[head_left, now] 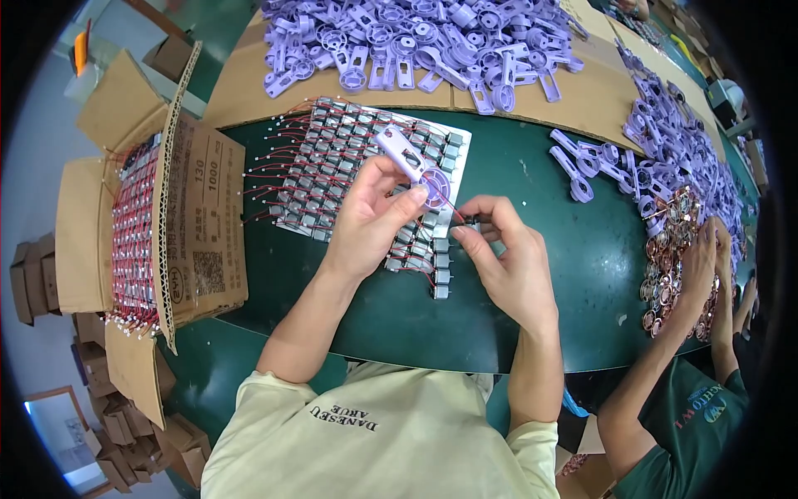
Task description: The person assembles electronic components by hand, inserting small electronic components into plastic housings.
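Note:
My left hand (370, 220) pinches a light purple plastic housing (397, 150), a long handle with a round spoked ring at its lower end. The housing is tilted, its ring toward my right hand (514, 264). Between my right thumb and fingers is a small motor (473, 224), partly hidden by the fingertips. A thin red wire (450, 204) runs from the ring to that motor. Under and behind both hands, rows of small silver motors (320, 158) with red leads lie on a white board (462, 166). Several more motors (440, 279) sit on the table just below it.
On the left stands an open cardboard box (204, 224) packed with wired motors. A large heap of purple housings (399, 41) lies on cardboard at the back. Rightward are more housings (573, 170), copper-coloured round parts (661, 287) and a co-worker's hands (702, 262).

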`<action>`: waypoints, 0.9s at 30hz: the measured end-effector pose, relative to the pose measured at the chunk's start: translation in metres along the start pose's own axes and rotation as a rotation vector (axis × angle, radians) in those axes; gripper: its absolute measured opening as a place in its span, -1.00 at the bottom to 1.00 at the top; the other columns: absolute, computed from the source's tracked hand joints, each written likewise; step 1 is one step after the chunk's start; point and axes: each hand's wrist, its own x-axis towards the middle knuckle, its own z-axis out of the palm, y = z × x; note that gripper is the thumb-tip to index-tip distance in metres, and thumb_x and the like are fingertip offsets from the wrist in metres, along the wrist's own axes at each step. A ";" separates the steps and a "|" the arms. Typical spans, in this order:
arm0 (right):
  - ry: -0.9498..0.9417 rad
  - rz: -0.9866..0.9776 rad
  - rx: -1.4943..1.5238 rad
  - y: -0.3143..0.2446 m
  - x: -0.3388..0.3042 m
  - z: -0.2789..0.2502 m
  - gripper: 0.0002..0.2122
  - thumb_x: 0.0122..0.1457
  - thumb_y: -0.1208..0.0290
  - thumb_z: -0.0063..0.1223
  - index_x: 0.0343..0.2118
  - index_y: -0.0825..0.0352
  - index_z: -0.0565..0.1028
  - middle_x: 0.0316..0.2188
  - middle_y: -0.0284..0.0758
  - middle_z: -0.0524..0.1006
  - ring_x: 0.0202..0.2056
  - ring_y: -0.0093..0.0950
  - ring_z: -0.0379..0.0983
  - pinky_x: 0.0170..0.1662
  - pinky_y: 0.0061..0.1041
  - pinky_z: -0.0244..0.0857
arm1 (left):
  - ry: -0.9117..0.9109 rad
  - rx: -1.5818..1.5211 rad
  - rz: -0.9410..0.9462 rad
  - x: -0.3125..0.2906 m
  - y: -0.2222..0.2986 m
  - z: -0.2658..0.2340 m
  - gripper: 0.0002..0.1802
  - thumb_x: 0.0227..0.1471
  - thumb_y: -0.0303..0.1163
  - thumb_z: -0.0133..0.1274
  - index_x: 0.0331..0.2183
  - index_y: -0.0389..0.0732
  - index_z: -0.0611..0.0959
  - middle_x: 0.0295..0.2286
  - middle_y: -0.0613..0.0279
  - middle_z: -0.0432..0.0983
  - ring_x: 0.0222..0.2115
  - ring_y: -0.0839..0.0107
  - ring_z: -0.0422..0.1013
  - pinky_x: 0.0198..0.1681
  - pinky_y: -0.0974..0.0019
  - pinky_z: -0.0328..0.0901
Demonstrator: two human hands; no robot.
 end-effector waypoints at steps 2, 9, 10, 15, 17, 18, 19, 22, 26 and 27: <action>0.081 0.017 -0.055 -0.004 0.001 0.001 -0.78 0.06 0.53 0.20 -0.20 0.37 0.49 -0.31 -0.25 0.54 -0.46 -0.43 0.47 -0.39 -0.49 0.37 | -0.004 0.014 0.007 0.000 0.000 0.000 -0.74 0.13 -0.56 0.02 -0.13 -0.27 0.37 -0.16 0.13 0.42 -0.13 0.42 0.43 -0.04 0.33 0.37; 0.163 0.004 -0.122 -0.002 0.001 0.002 -0.77 0.02 0.64 0.21 -0.23 0.46 0.51 -0.40 -0.34 0.49 -0.40 -0.64 0.44 -0.34 -0.63 0.34 | -0.081 0.030 0.025 -0.003 -0.002 0.014 -0.56 0.09 -0.66 0.01 0.02 -0.36 0.31 -0.07 0.06 0.39 -0.03 0.34 0.38 0.06 0.31 0.30; 0.149 -0.014 -0.040 0.000 0.003 0.004 -0.78 0.03 0.65 0.20 -0.22 0.45 0.51 -0.37 -0.34 0.49 -0.40 -0.64 0.44 -0.32 -0.63 0.35 | -0.083 0.028 0.021 -0.004 -0.003 0.012 -0.56 0.09 -0.66 0.01 0.02 -0.36 0.31 -0.07 0.06 0.39 -0.03 0.34 0.38 0.06 0.31 0.30; 0.172 -0.019 0.025 -0.001 0.003 0.008 -0.80 0.04 0.67 0.18 -0.24 0.44 0.52 -0.35 -0.35 0.49 -0.39 -0.62 0.45 -0.25 -0.63 0.39 | -0.155 0.140 -0.072 -0.007 -0.006 0.008 -0.61 0.11 -0.65 0.00 -0.01 -0.45 0.36 -0.11 0.10 0.45 -0.06 0.44 0.40 0.02 0.39 0.33; 0.224 0.045 0.250 0.006 0.003 0.014 -0.80 0.03 0.67 0.19 -0.25 0.44 0.50 -0.35 -0.34 0.49 -0.40 -0.63 0.45 -0.25 -0.63 0.39 | -0.177 0.172 -0.081 -0.006 -0.007 0.006 -0.63 0.12 -0.64 0.00 -0.01 -0.44 0.38 -0.12 0.12 0.45 -0.08 0.45 0.41 0.01 0.39 0.33; 0.223 0.047 0.249 0.008 0.003 0.014 -0.80 0.03 0.67 0.19 -0.25 0.44 0.50 -0.35 -0.34 0.49 -0.40 -0.63 0.45 -0.25 -0.63 0.39 | -0.182 0.186 -0.088 -0.005 -0.008 0.005 -0.64 0.13 -0.63 0.00 -0.01 -0.43 0.40 -0.13 0.14 0.46 -0.10 0.47 0.42 -0.01 0.40 0.34; 0.238 0.000 0.213 0.010 0.003 0.014 -0.80 0.03 0.68 0.19 -0.25 0.44 0.49 -0.37 -0.35 0.49 -0.40 -0.62 0.45 -0.27 -0.63 0.38 | -0.186 0.200 -0.095 -0.005 -0.009 0.004 -0.65 0.13 -0.62 0.00 -0.02 -0.42 0.42 -0.14 0.16 0.48 -0.12 0.48 0.43 -0.03 0.40 0.35; 0.222 -0.052 0.039 0.005 0.003 0.011 -0.78 0.02 0.68 0.19 -0.24 0.42 0.49 -0.39 -0.36 0.49 -0.41 -0.62 0.45 -0.31 -0.63 0.36 | -0.151 0.077 -0.151 -0.006 -0.007 0.008 -0.64 0.12 -0.62 0.02 -0.01 -0.40 0.43 -0.17 0.20 0.49 -0.14 0.49 0.44 -0.05 0.40 0.36; 0.096 -0.125 0.007 0.005 0.001 0.013 -0.74 0.04 0.65 0.17 -0.17 0.40 0.50 -0.40 -0.37 0.49 -0.47 -0.61 0.38 -0.36 -0.63 0.32 | -0.129 0.101 -0.132 -0.006 -0.010 0.006 -0.62 0.11 -0.63 0.03 -0.01 -0.38 0.42 -0.11 0.16 0.47 -0.11 0.44 0.44 -0.02 0.37 0.35; 0.092 -0.127 0.010 0.005 0.002 0.013 -0.74 0.04 0.65 0.17 -0.17 0.40 0.50 -0.40 -0.37 0.49 -0.47 -0.61 0.38 -0.36 -0.63 0.32 | -0.125 0.102 -0.131 -0.006 -0.009 0.005 -0.62 0.11 -0.63 0.03 -0.01 -0.38 0.42 -0.11 0.16 0.47 -0.11 0.44 0.44 -0.02 0.37 0.35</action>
